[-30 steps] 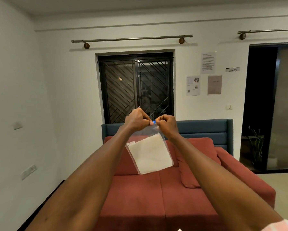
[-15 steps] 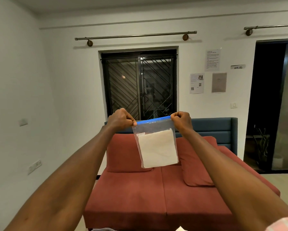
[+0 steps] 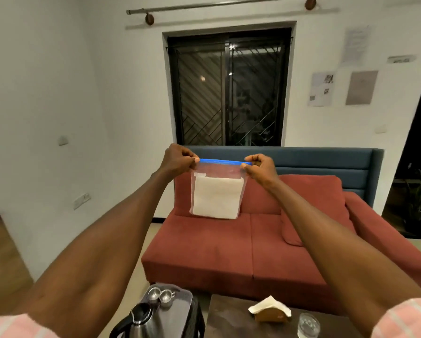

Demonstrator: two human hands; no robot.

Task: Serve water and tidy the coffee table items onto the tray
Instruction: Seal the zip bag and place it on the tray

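Clear zip bag (image 3: 218,191) held up at arm's length in mid-air, in front of the red sofa (image 3: 253,245), blue seal strip (image 3: 225,162) stretched level along the top edge. Inside, a folded white cloth (image 3: 218,200), filling most of the lower part of the bag. Left hand (image 3: 177,158) pinched shut on the left end of the blue strip, fingertips pressed together over the corner. Right hand (image 3: 260,168) pinched likewise on the right end, thumb and fingers closed on the plastic. Both forearms reaching out from pink checked sleeves at the bottom corners. Below the hands, at the lower edge of the view, a grey tray (image 3: 177,311) resting on a dark stand, bearing two small metal cups (image 3: 161,295) side by side at its far end and a steel kettle (image 3: 137,323) with a black handle at the near end. Just right of the tray, apart from it, a dark brown coffee table (image 3: 229,320) carrying a wooden napkin holder (image 3: 270,312) with white napkins and, to its right, a clear drinking glass (image 3: 308,325); whether water is in the glass, hard to tell. Behind the sofa, a blue padded backrest, a dark barred window (image 3: 229,86) and several papers (image 3: 338,86) stuck on the white wall.
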